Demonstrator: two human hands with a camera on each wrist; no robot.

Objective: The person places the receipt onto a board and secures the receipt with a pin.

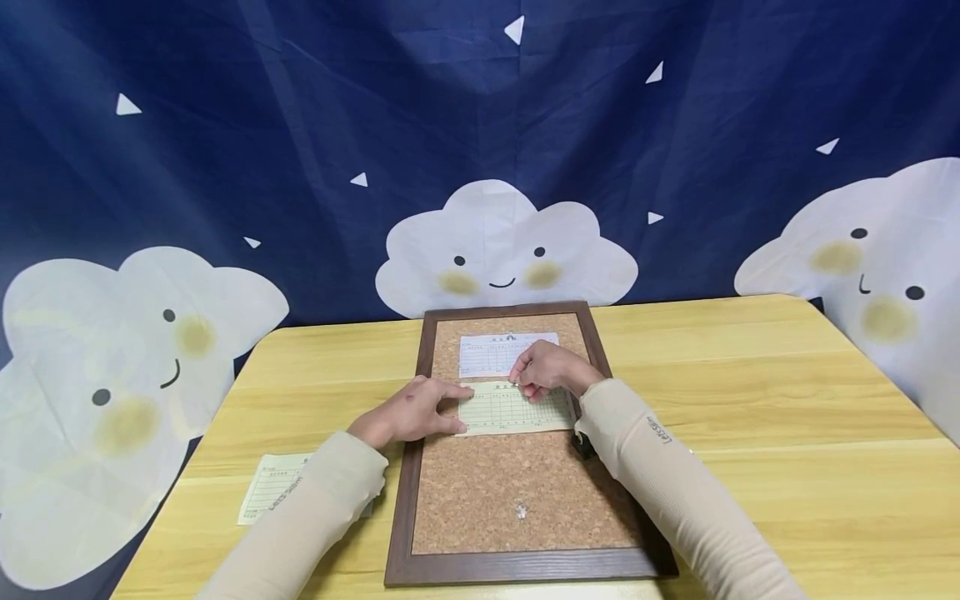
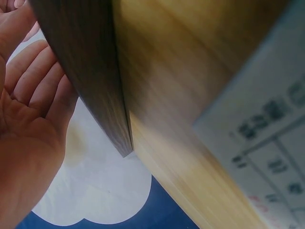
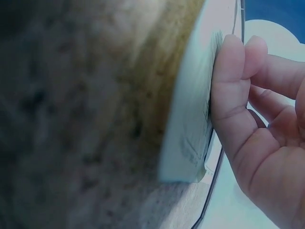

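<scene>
A cork board point(image 1: 465, 492) with a dark wooden frame lies on the table. A pale yellow printed form point(image 1: 487, 414) lies across its middle, below a white printed form point(image 1: 480, 358) with a small pin point(image 1: 511, 337) at its top edge. My left hand point(image 1: 411, 410) rests over the frame's left side, with thumb and index finger extended onto the yellow form's left end. My right hand point(image 1: 551, 368) pinches a small pushpin point(image 1: 515, 384) at the yellow form's top edge, the pin mostly hidden by the fingertips. In the right wrist view, thumb and index finger point(image 3: 230, 59) meet against the paper.
A few clear pushpins point(image 1: 521, 511) sit on the lower cork. Another yellow form point(image 1: 272, 487) lies on the wooden table point(image 1: 750, 375) at the left, partly under my left sleeve. A small dark object point(image 1: 582, 446) shows beside my right sleeve. A blue cloud-print curtain point(image 1: 480, 100) hangs behind.
</scene>
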